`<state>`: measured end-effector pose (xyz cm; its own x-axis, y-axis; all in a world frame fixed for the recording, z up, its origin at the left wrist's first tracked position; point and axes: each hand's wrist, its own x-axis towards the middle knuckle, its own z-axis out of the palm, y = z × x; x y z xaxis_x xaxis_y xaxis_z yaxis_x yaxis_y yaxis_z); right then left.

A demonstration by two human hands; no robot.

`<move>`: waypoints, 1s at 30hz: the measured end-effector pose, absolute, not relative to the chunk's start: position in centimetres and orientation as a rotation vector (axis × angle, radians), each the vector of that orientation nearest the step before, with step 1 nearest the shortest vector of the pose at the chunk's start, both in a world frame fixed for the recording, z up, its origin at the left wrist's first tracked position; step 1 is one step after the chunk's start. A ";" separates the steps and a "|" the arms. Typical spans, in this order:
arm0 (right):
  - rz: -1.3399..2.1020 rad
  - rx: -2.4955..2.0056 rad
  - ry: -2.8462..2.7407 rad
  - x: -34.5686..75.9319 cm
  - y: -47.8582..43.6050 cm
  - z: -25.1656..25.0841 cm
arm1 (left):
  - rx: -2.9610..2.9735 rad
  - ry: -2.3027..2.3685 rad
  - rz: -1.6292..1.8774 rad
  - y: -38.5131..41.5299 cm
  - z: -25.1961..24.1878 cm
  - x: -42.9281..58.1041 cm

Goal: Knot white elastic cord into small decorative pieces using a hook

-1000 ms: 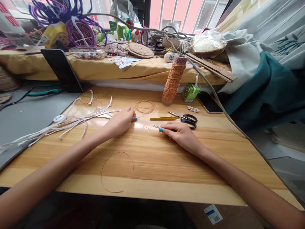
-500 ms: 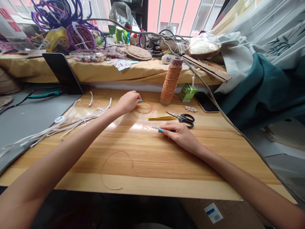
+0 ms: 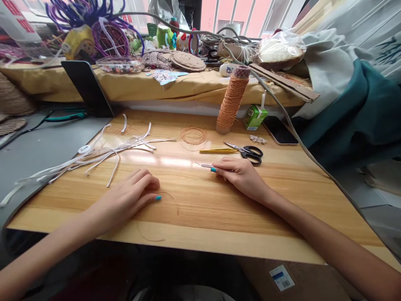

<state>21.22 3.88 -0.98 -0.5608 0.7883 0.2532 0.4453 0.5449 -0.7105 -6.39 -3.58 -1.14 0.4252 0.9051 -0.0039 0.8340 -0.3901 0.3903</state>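
Note:
My right hand [image 3: 239, 173] rests on the table, pinching a thin whitish stick-like piece [image 3: 206, 166] between thumb and fingertips. A fine dark tip or bit of thread lies at its left end. Loosely curled, my left hand [image 3: 134, 194] is over a single curved length of orange thread [image 3: 171, 195] and partly hides it. Its thumb stands apart from the fingers, with nothing visible between them. Beyond the hands lies a coil of orange thread [image 3: 193, 136]. Yellow tweezers [image 3: 217, 151] and black-handled scissors [image 3: 250, 153] lie just past my right hand.
White cords [image 3: 106, 152] spread over the left side. A tall spool of orange cord [image 3: 232, 102], a green drink carton [image 3: 254, 118] and a phone [image 3: 280, 130] stand or lie at the back right. A grey cable [image 3: 294, 129] crosses the right side. A tablet [image 3: 87, 90] leans at the back left.
My left hand has left the thread coil and come back toward the near edge, over the loose curved thread. My right hand keeps its pinch. The view has shifted slightly.

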 end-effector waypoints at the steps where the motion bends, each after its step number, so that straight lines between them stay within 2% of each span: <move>1: 0.762 -0.964 -2.242 21.1 3.7 -1.0 | 2.336 1.528 0.318 -4.0 -1.5 -6.2; 8: 0.620 -0.909 -2.295 20.4 3.0 -0.9 | 2.285 1.549 0.422 -3.7 -0.5 -4.8; 11: 0.592 -0.930 -2.285 20.4 2.9 -0.9 | 1.967 1.457 0.703 -2.1 1.3 -2.4; 15: 0.613 -1.004 -2.216 20.5 2.9 -0.6 | 1.563 1.038 1.031 0.1 1.9 2.4; 22: 0.752 -1.033 -2.012 20.9 3.1 -0.5 | 1.482 1.109 1.128 1.8 -0.6 5.6; 30: 0.806 -1.041 -1.998 20.7 2.8 -0.3 | 1.478 1.157 1.137 1.5 -1.2 5.2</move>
<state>20.67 2.82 -0.34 -0.4044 0.8587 0.3148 0.4001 0.4757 -0.7834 5.21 1.50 -1.24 0.1348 0.9830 0.1246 0.1415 -0.1435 0.9795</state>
